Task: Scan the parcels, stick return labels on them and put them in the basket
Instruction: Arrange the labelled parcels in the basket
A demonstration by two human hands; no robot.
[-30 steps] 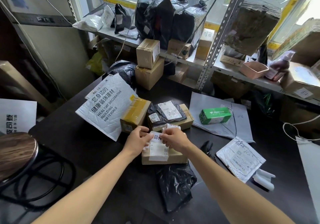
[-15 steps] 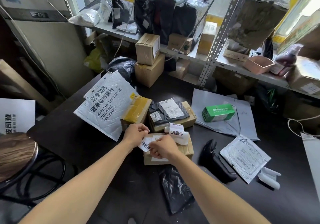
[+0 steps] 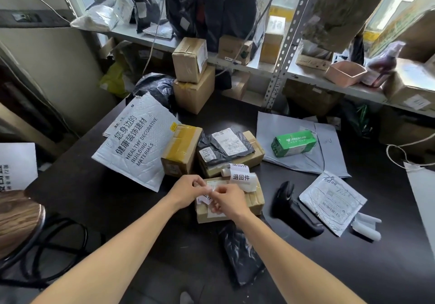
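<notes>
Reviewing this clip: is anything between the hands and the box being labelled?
Nothing visible blocks it. The left hand and right hand pinch a small label directly over the cardboard box. The label roll rests at the box's far edge, clear of the hands.
</notes>
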